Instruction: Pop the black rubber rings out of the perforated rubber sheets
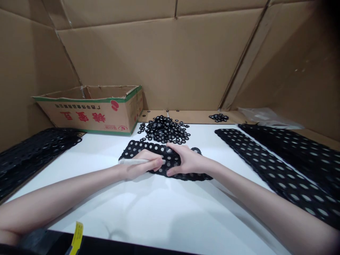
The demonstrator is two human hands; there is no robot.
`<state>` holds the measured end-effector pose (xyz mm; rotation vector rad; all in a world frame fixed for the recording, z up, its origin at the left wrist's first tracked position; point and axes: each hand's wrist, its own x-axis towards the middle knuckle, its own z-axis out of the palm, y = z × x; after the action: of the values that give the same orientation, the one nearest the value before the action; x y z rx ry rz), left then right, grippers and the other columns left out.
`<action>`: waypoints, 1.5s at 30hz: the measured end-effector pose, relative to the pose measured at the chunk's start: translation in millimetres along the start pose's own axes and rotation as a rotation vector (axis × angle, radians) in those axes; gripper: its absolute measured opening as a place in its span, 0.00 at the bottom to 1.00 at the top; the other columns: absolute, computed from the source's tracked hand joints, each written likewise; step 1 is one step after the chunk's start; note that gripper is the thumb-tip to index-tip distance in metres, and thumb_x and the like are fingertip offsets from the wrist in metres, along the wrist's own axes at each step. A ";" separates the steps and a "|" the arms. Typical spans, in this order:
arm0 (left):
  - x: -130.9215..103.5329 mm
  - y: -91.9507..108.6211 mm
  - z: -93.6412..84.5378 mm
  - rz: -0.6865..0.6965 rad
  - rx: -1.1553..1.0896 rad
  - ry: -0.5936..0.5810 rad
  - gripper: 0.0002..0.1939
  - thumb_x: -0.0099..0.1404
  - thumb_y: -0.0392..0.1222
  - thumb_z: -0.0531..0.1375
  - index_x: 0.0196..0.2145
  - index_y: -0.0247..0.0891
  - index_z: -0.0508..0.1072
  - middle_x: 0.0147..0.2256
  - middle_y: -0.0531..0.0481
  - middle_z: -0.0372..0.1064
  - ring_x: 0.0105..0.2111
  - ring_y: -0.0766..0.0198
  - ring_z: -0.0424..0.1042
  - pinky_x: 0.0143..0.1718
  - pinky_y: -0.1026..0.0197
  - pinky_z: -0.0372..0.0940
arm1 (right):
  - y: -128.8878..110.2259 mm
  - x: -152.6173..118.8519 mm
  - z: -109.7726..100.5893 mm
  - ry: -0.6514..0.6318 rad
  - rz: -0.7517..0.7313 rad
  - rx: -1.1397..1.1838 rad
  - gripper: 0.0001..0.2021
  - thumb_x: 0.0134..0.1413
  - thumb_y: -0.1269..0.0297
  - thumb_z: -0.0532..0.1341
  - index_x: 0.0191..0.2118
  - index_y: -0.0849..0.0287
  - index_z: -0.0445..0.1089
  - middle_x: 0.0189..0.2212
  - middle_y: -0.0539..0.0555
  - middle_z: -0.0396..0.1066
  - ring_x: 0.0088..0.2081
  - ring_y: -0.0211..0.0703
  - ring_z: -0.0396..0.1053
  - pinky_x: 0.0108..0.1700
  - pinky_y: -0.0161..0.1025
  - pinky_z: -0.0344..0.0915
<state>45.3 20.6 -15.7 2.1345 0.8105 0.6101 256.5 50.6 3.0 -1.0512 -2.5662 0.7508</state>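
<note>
A black sheet with rows of round holes or pale discs [138, 146] lies flat on the white tabletop before me. My left hand [145, 164] is closed around a slim white pen-like tool [132, 161], which lies nearly level with its right end over the sheet. On the sheet's right part rests my right hand [190, 160], thumb and fingers spread apart and nothing held between them. Just behind the sheet rises a heap of small black rings [167, 129], several with pale centres. Part of the sheet is hidden under both hands.
A printed cardboard box [87, 113] stands at the back left. Black pieces are piled at the left edge [34, 152]. Long perforated black strips [265, 166] lie to the right. A small ring pile [219, 117] and clear plastic bag [268, 117] sit near the cardboard walls.
</note>
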 end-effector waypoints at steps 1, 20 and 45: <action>-0.3 -0.1 0.3 0.008 0.008 0.011 0.24 0.71 0.50 0.45 0.22 0.34 0.62 0.22 0.55 0.57 0.25 0.69 0.56 0.29 0.65 0.52 | -1.4 -0.2 -0.9 -0.011 -0.015 0.007 0.29 0.36 0.55 0.71 0.47 0.56 0.66 0.42 0.54 0.74 0.45 0.55 0.70 0.50 0.51 0.63; -5.1 15.8 -1.4 -0.111 -0.228 -0.068 0.25 0.69 0.53 0.47 0.19 0.34 0.60 0.18 0.55 0.54 0.20 0.70 0.53 0.23 0.64 0.47 | 12.4 -1.9 9.1 0.084 0.008 0.093 0.47 0.30 0.53 0.74 0.61 0.55 0.60 0.58 0.61 0.63 0.58 0.59 0.62 0.57 0.53 0.61; 6.5 20.0 -10.3 -0.271 -0.395 -0.200 0.26 0.65 0.54 0.53 0.16 0.34 0.60 0.15 0.55 0.50 0.18 0.71 0.49 0.20 0.63 0.43 | 11.4 -2.7 8.3 0.025 0.021 0.148 0.48 0.32 0.53 0.73 0.62 0.59 0.57 0.59 0.64 0.61 0.58 0.60 0.61 0.57 0.53 0.61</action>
<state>50.1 20.0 7.1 1.6614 0.7778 0.3706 261.4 52.6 -10.3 -1.0351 -2.4397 0.9115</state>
